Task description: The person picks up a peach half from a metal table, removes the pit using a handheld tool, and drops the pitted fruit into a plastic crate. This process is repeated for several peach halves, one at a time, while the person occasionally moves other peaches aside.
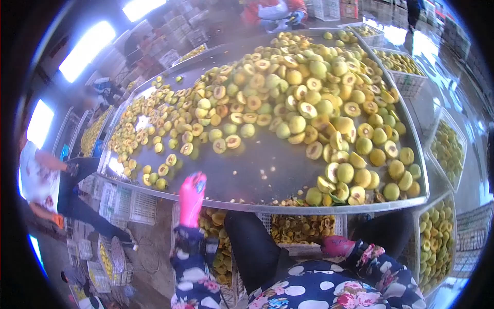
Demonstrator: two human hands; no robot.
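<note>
A metal-rimmed table carries a heap of yellow-green stone fruit, many cut into halves with brown pit centres. My left hand, in a pink glove, is raised at the table's front rim with its fingers curled closed; a grey-blue patch shows at the fingertips. Low in front of my lap, my right hand, also pink-gloved, has its fingers bent together beside a crate of fruit pieces. What either hand holds, I cannot tell. Small pale bits lie on the bare metal between the fruit and my side.
Crates of fruit stand along the right side, with another crate under the table at my left leg. A person stands at the left; another person is across the table. Stacked crates fill the back.
</note>
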